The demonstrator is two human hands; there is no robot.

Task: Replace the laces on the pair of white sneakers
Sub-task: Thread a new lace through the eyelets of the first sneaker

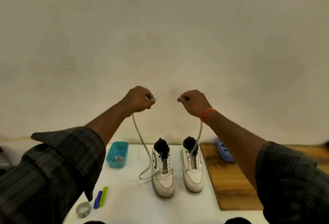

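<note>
Two white sneakers stand side by side on the white table (133,197), toes toward me: the left sneaker (164,182) and the right sneaker (194,177). Both my hands are raised high above them. My left hand (140,100) grips one end of a white lace (140,140), its tip poking out of my fist. That strand hangs down, loops on the table and reaches the left sneaker's lowest eyelets. My right hand (193,102) grips another strand that drops to the right sneaker's lower eyelets. Whether both strands are one lace I cannot tell.
A teal box (111,159) holding a coiled lace sits left of the sneakers. A tape roll (83,209), a blue marker (97,199) and a green strip (104,196) lie at front left. A wooden board (229,179) with a blue object (225,154) lies to the right. A plain wall stands behind.
</note>
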